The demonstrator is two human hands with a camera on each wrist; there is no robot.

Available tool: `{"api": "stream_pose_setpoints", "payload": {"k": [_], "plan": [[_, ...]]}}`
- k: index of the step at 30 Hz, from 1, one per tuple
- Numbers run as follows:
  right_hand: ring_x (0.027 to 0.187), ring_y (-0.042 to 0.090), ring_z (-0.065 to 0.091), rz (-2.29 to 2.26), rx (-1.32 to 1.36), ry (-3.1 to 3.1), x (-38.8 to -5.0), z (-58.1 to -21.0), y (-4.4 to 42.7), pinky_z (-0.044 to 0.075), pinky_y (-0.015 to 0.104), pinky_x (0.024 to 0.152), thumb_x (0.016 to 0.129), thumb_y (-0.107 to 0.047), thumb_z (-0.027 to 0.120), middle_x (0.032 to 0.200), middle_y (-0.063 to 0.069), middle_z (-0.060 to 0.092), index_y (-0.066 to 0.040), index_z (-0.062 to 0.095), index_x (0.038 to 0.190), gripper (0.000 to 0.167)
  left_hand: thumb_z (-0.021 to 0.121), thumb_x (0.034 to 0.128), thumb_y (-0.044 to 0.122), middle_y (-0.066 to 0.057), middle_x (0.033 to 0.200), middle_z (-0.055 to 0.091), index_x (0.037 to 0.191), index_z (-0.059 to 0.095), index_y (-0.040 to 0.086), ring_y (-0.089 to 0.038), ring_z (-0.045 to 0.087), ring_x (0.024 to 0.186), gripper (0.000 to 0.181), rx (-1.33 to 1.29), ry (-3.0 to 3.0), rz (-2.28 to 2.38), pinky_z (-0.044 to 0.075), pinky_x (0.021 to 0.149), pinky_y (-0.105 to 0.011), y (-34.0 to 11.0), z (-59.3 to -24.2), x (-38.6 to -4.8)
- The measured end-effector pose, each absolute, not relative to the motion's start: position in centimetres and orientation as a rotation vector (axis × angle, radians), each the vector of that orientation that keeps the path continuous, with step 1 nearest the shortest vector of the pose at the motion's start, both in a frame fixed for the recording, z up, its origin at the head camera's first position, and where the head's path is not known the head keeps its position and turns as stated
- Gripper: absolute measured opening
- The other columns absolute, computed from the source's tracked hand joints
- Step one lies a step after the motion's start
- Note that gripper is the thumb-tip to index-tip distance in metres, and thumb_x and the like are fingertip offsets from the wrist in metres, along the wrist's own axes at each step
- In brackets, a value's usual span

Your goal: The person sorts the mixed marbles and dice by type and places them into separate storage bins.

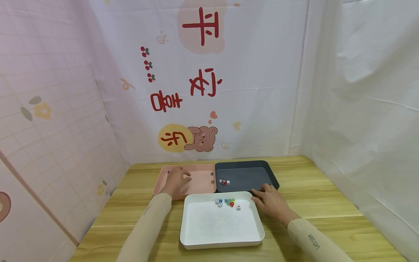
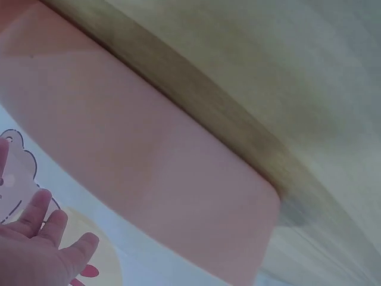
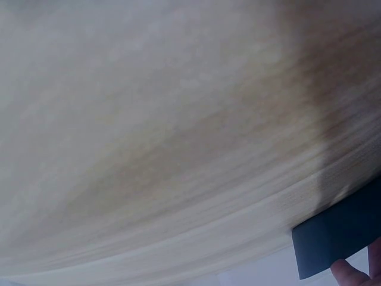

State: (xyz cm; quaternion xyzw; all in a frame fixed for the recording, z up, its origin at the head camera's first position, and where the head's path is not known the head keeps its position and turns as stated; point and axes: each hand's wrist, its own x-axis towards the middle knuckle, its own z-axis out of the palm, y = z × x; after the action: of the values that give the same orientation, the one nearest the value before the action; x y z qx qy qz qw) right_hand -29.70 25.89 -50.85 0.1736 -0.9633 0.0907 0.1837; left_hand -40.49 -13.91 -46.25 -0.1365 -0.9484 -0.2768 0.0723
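My left hand [image 1: 176, 180] hovers over the left part of a pink tray [image 1: 201, 176]. Its fingers [image 2: 52, 226] look spread and loosely bent in the left wrist view, with nothing visible between them. Small blue and orange dice [image 1: 212, 182] lie in that tray, partly hidden near the hand. My right hand [image 1: 272, 203] is between the dark grey tray [image 1: 248, 175] and the white tray's right edge, fingers relaxed; contact with either rim is unclear. White and red dice [image 1: 224, 182] sit in the dark tray. The white tray [image 1: 222, 227] holds several white, red, green and blue dice [image 1: 231, 204].
The trays stand on a wood-grain table [image 1: 327, 207], the pink and dark ones side by side behind the white one. A printed white cloth [image 1: 262, 91] hangs behind the table, and more cloth encloses both sides.
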Motion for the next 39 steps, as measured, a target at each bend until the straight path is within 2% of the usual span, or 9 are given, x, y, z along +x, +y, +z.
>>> {"api": "stream_pose_setpoints", "payload": {"k": [8,15,22,26,33,39], "plan": [[0.094,0.029,0.052,0.251,0.488,-2.731,-29.5,-50.6,25.7,0.049,0.046,0.080,0.095,-0.037,0.066,0.109,0.014,0.056,-0.013,0.069,0.128,0.041,0.068,0.0957,0.021,-0.020,0.137,0.055,0.114,0.072,0.003,-0.038,0.042,0.135,0.026,-0.484,-2.881,-0.883,0.032,0.111,-0.054,-14.8,-46.2,-39.1],[0.092,0.027,0.051,0.245,0.484,-2.755,-29.6,-50.5,25.8,0.049,0.045,0.079,0.096,-0.039,0.064,0.109,0.014,0.056,-0.013,0.068,0.129,0.042,0.066,0.0967,0.024,-0.025,0.144,0.047,0.125,0.068,0.005,-0.040,0.039,0.136,0.034,-0.547,-2.957,-0.828,0.031,0.111,-0.054,-16.0,-46.5,-37.7],[0.093,0.027,0.051,0.251,0.492,-2.745,-29.6,-50.7,25.9,0.049,0.045,0.079,0.096,-0.040,0.064,0.110,0.014,0.056,-0.013,0.069,0.128,0.042,0.064,0.0976,0.027,-0.024,0.147,0.044,0.130,0.065,0.005,-0.040,0.038,0.138,0.039,-0.695,-2.924,-0.828,0.030,0.112,-0.054,-17.2,-46.5,-35.5],[0.092,0.027,0.051,0.258,0.490,-2.748,-29.7,-50.7,25.9,0.049,0.045,0.079,0.096,-0.039,0.064,0.110,0.015,0.056,-0.013,0.069,0.128,0.042,0.065,0.0963,0.031,-0.023,0.147,0.044,0.133,0.062,0.005,-0.044,0.035,0.139,0.045,-0.777,-2.913,-0.780,0.028,0.112,-0.058,-17.6,-46.7,-34.0],[0.089,0.026,0.049,0.319,0.486,-2.763,-29.6,-50.2,25.8,0.048,0.043,0.075,0.095,-0.037,0.066,0.106,0.013,0.056,-0.010,0.069,0.127,0.042,0.064,0.0945,0.047,-0.021,0.153,0.038,0.144,0.052,0.008,-0.046,0.024,0.144,0.064,-0.865,-2.964,-0.616,0.010,0.111,-0.069,-17.9,-47.2,-31.7],[0.092,0.027,0.051,0.273,0.488,-2.791,-29.7,-50.0,25.8,0.048,0.045,0.078,0.095,-0.038,0.066,0.105,0.012,0.055,-0.012,0.069,0.127,0.041,0.057,0.0971,0.051,-0.022,0.152,0.039,0.146,0.049,0.009,-0.047,0.028,0.142,0.065,-0.869,-2.950,-0.480,0.016,0.108,-0.072,-18.2,-48.2,-30.6]]}}
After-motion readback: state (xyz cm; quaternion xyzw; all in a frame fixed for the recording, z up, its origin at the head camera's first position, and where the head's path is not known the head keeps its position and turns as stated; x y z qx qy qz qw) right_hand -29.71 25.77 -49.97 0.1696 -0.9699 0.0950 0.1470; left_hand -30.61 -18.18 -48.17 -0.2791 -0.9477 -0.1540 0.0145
